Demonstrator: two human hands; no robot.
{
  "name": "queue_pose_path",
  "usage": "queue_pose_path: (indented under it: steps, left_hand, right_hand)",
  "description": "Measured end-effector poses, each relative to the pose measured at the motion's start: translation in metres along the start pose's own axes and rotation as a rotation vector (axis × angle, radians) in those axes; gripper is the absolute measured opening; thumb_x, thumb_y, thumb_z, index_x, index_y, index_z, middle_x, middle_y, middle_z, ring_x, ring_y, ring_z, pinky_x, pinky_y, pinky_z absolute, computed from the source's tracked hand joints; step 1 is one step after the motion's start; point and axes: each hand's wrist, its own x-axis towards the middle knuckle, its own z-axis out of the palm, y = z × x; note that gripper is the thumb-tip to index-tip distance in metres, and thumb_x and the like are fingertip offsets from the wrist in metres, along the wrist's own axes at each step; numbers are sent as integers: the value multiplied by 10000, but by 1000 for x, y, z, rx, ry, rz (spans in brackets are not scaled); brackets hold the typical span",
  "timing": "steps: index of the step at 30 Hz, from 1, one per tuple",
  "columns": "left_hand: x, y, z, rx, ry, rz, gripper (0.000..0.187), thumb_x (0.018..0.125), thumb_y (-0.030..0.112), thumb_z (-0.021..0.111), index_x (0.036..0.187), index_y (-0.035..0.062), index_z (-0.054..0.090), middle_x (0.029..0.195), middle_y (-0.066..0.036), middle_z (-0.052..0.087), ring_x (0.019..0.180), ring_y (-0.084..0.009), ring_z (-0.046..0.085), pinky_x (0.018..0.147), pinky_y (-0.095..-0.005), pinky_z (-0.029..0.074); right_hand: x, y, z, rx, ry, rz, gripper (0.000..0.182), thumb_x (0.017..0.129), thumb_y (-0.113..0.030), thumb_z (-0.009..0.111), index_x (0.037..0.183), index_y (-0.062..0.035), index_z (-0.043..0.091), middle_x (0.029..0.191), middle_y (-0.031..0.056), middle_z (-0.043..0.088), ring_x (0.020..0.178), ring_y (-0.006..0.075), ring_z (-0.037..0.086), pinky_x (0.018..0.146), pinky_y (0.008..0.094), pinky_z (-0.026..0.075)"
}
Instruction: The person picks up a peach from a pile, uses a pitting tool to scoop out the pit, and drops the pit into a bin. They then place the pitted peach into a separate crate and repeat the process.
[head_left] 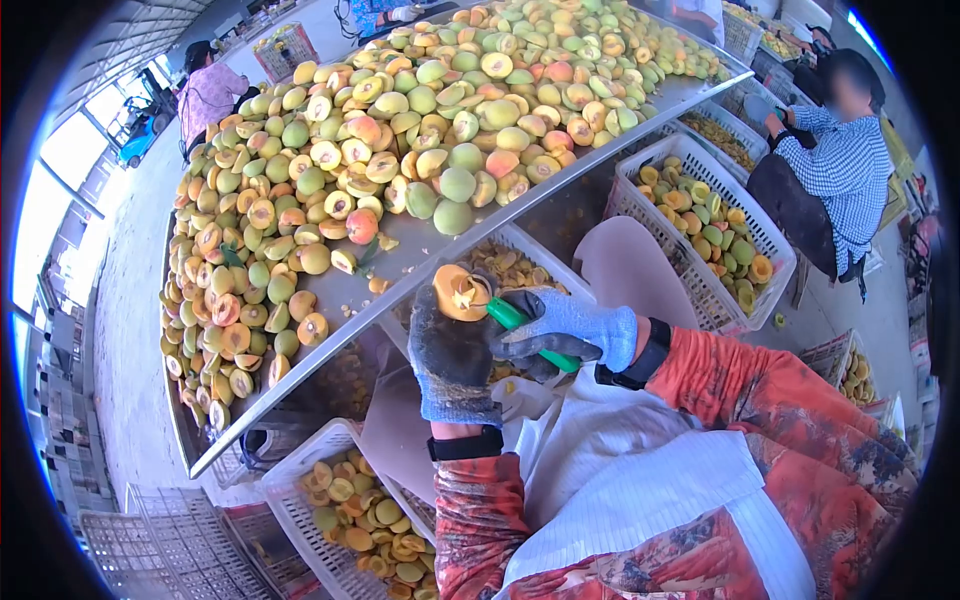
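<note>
In the head view, my left hand (450,350), in a dark-palmed blue work glove, is closed around a peach half (458,294). Its orange cut face is turned up, with a ragged star-shaped hollow in the middle. My right hand (570,328), gloved in the same way, grips a green-handled pitting tool (507,314). The tool's thin metal end is at the right edge of the peach half, partly hidden. Both hands are close together in front of the steel table edge, above a crate of peach scraps (515,268).
A steel table (400,290) bears a big heap of peaches (400,140), mostly halved. White crates of peach halves stand at my right (785,262) and lower left (290,478). A co-worker in a checked shirt (835,170) sits at right; another person (210,95) is at far left.
</note>
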Motion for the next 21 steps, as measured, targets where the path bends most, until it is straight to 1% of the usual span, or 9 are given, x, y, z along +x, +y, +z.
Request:
queue_pose_path:
  steps: [2, 5, 12, 14, 15, 17, 18, 20, 21]
  left_hand:
    - [1, -1, -7, -954, 50, -308, 323, 883, 192, 523, 1131, -12, 492, 1081, -138, 558, 991, -283, 560, 852, -396, 481]
    - [-1, 10, -10, -1034, 106, -307, 335, 855, 159, 565, 1136, -8, 494, 1067, -124, 566, 985, -262, 563, 837, -371, 486]
    - [-6, 1, -41, -912, 282, -237, 280, 825, 140, 596, 1062, -4, 550, 1054, -112, 570, 959, -234, 570, 816, -347, 491]
    - [-10, 9, -50, -1130, 241, -322, 258, 827, 134, 590, 1050, 10, 553, 1051, -111, 572, 954, -236, 570, 817, -346, 492]
    - [-12, 16, -52, -1130, 255, -314, 258, 827, 134, 590, 1050, 10, 553, 1051, -111, 572, 954, -236, 570, 817, -346, 492]
    - [-18, 30, -54, 548, 214, 256, 257, 869, 186, 530, 1079, 38, 533, 1036, -109, 578, 953, -250, 570, 825, -387, 491]
    - [-16, 26, -56, 556, 226, 251, 257, 869, 186, 530, 1079, 38, 533, 1036, -109, 578, 953, -250, 570, 825, -387, 491]
    - [-8, 9, -58, -977, 202, -119, 283, 892, 247, 485, 1100, 57, 517, 1022, -114, 582, 946, -263, 570, 836, -433, 484]
    - [-8, 2, -56, -257, 265, 132, 284, 907, 271, 448, 1084, 61, 522, 1014, -122, 582, 953, -263, 566, 843, -453, 478]
  right_hand:
    - [-1, 2, -1, 37, -76, 26, 338, 767, -121, 688, 1056, -36, 534, 810, 28, 588, 586, 89, 546, 466, 213, 444]
    - [-1, 1, 10, -4, -36, -16, 347, 761, -141, 695, 1051, -31, 541, 795, 32, 584, 577, 96, 544, 466, 219, 447]
    - [13, -4, 30, -21, -44, -45, 349, 775, -198, 685, 1048, -27, 551, 838, 32, 573, 645, 124, 558, 519, 248, 460]
    - [25, 5, 30, -773, 389, -125, 309, 754, -227, 674, 973, -55, 541, 716, 64, 573, 603, 151, 569, 535, 294, 471]
    - [29, 8, 30, -1207, 412, -332, 280, 749, -242, 654, 932, -65, 539, 698, 134, 578, 650, 241, 601, 598, 359, 481]
    - [34, 14, 39, -1278, 393, -354, 292, 747, -230, 665, 945, -58, 539, 748, 151, 575, 691, 288, 598, 619, 369, 480]
    - [36, 16, 48, -1348, 396, -383, 304, 745, -218, 675, 959, -51, 539, 799, 168, 571, 733, 334, 595, 639, 379, 479]
    - [38, 20, 62, -1485, 363, -468, 314, 748, -218, 662, 986, -58, 535, 786, 145, 594, 754, 334, 604, 628, 400, 478]
    - [40, 22, 64, -1566, 352, -499, 323, 747, -209, 654, 1001, -54, 528, 776, 136, 594, 730, 328, 605, 613, 404, 475]
